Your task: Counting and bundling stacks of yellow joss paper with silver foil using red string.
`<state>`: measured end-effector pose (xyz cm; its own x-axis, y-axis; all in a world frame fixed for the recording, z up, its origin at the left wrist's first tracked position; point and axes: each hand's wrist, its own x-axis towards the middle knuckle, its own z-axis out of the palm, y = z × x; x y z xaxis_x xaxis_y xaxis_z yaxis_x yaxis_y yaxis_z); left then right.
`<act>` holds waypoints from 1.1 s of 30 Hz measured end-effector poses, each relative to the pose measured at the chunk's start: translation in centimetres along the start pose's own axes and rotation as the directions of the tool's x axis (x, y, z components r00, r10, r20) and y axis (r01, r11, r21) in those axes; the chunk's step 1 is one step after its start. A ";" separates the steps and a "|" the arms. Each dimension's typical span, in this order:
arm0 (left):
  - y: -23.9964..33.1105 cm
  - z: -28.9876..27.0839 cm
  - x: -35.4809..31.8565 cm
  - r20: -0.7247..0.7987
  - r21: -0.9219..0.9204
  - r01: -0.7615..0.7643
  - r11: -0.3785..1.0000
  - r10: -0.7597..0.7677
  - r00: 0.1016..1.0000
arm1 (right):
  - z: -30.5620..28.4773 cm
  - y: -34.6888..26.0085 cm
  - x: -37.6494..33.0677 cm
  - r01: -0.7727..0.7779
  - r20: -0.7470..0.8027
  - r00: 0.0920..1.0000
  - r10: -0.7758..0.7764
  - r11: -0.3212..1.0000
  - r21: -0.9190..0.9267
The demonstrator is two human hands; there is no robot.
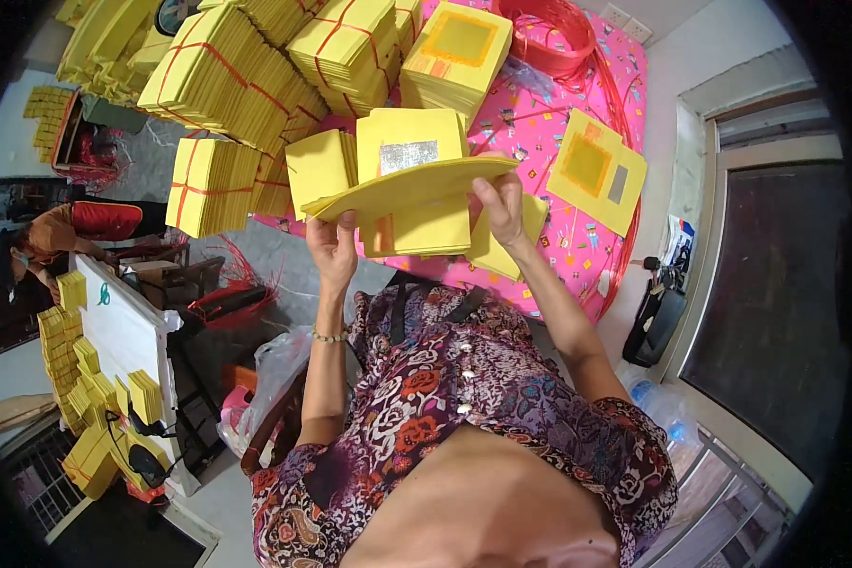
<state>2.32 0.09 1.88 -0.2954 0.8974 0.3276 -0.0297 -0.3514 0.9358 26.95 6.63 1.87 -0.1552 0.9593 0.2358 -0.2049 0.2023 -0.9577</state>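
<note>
The bent bunch of thin yellow paper [412, 186] is up over the near side of the flat pink table [560, 230]. From afar, I see red-tied yellow paper blocks [199, 90] at the table's left. Then the left hand [333, 244] pinches the bunch between thumb and fingers, and the right hand [502, 210] pinches its other end. A yellow sheet with an orange square [627, 161] lies on the table's right.

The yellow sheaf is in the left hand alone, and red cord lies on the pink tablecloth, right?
Not alone: the head view shows the left hand and right hand both holding the yellow sheaf. The red cord does lie on the pink tablecloth.
</note>
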 end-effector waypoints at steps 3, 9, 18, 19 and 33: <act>0.0 -0.2 0.2 0.013 -0.022 -0.006 1.000 0.006 1.000 | 0.6 -0.6 0.0 -0.033 -0.029 0.999 0.032 0.999 -0.016; 4.0 0.1 1.7 0.183 -0.097 0.114 0.989 -0.095 0.978 | 0.7 -2.3 0.5 0.039 -0.118 0.992 -0.034 0.999 0.035; 6.4 5.0 1.6 0.515 -0.238 0.472 0.849 -0.302 0.802 | 4.8 -2.9 -0.1 -0.204 0.044 0.979 0.200 0.928 0.311; 6.8 5.8 1.9 0.505 -0.240 0.446 0.862 -0.281 0.816 | 4.5 -3.2 -0.7 -0.201 0.119 0.977 0.177 0.951 0.235; 5.9 6.7 1.9 0.491 -0.239 0.600 0.763 -0.438 0.753 | 1.4 -0.9 -2.2 -0.073 0.126 0.989 0.081 0.995 -0.066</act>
<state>8.00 1.55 8.87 0.2598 0.9605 -0.0993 -0.4281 0.2067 0.8798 26.13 4.05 2.47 -0.2920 0.9401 0.1761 -0.1288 0.1438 -0.9812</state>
